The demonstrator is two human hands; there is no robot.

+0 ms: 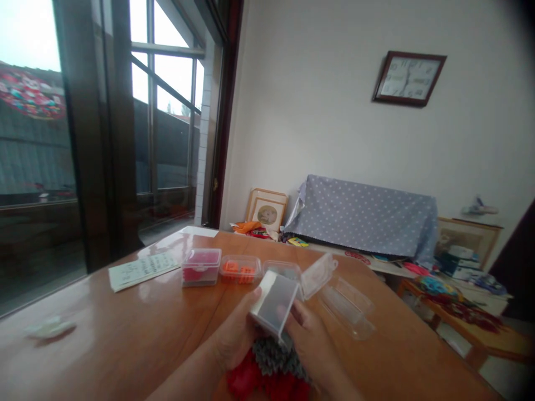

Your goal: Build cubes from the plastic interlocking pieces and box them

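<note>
A clear plastic box (273, 305) is tilted above the table's near edge, with a pale strip along its left side. My left hand (239, 329) is closed around the left side of this box. On the other side, my right hand (310, 333) grips the lower right, one fingertip showing blurrily through or against the plastic. Below the box lies a clump of small grey pieces (273, 356), with red pieces (246, 377) around it. Just beyond my right hand stands a raised clear lid (318, 277); which box it joins I cannot tell.
Across the wooden table (146, 340) stand a box with pink contents (201, 268), a container of orange pieces (240, 270) and another clear container (288, 269). An open clear case (349, 306) lies right. Written paper (144, 269) and a pale crumpled item (50, 328) lie left.
</note>
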